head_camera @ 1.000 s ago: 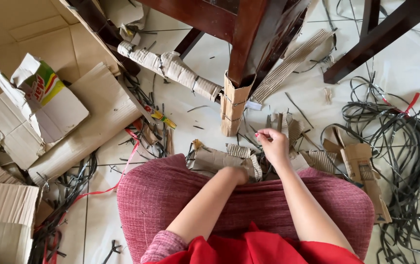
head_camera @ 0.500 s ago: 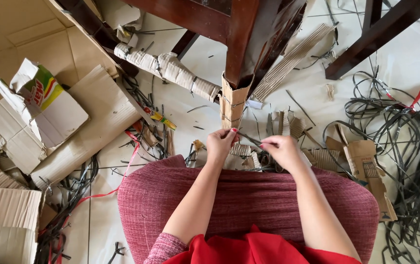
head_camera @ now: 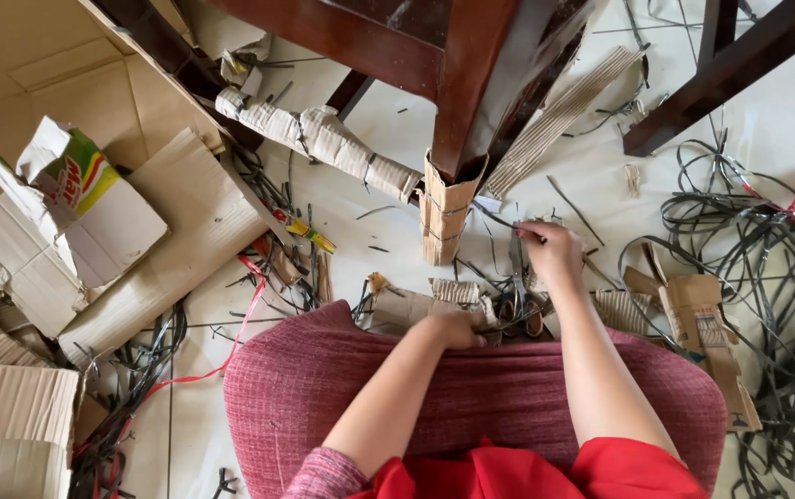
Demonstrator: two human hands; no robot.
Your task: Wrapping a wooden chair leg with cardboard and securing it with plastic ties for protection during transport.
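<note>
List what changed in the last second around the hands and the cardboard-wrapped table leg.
Half a second ago both hands met on a thin dark strap. Now the right hand has reached forward with the thin dark strap toward the dark wooden table leg wrapped in corrugated cardboard, while the left hand has dropped back to the maroon lap edge. The leg wrapping, cardboard scraps and the black strap pile stayed put.

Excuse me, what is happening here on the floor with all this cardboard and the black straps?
A person sits on the tiled floor beside a dark wooden table leg whose foot is wrapped in strapped cardboard. The right hand pinches a thin black strap near that wrapped foot. The left hand rests low on cardboard scraps at the lap. Scissors lie between the hands, and a tangle of black straps lies to the right.
</note>
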